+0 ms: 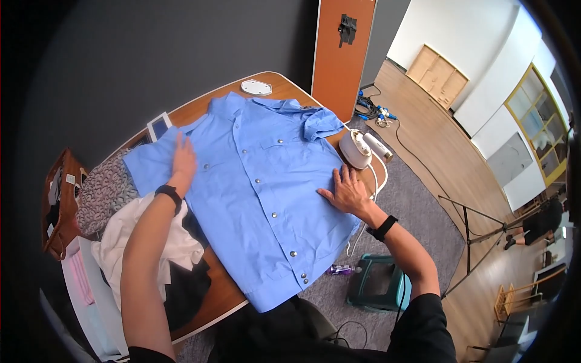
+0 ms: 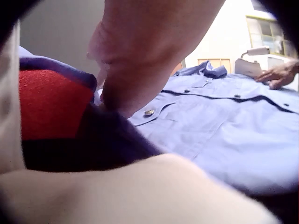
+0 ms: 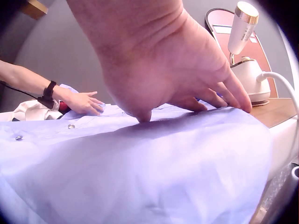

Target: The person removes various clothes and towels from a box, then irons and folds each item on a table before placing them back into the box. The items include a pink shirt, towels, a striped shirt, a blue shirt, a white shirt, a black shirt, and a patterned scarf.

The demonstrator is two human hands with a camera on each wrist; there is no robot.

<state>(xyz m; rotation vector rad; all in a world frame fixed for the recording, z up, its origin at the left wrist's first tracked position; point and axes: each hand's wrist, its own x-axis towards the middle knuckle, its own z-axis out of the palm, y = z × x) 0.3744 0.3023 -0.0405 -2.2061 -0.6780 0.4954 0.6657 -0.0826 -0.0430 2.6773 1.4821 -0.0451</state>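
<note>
A light blue short-sleeved shirt (image 1: 260,181) with metal buttons lies spread, front up, across the wooden table (image 1: 227,275). My left hand (image 1: 184,158) rests on it near the sleeve at the left, fingers straight and a little blurred in the head view. On the shirt's right side edge lies my right hand (image 1: 350,192), palm down, fingers spread. In the right wrist view those fingers (image 3: 238,93) press on the fabric by the table's edge. Just beyond the right hand stands a white garment steamer (image 1: 356,149) with its hose. Neither hand pinches the cloth.
A white cloth (image 1: 151,242) and dark fabric are heaped at the table's left, beside a patterned cloth (image 1: 106,193) and a brown bag (image 1: 59,206). At the far edge sits a white plate-like piece (image 1: 256,88). A green stool (image 1: 378,284) stands on the floor at right.
</note>
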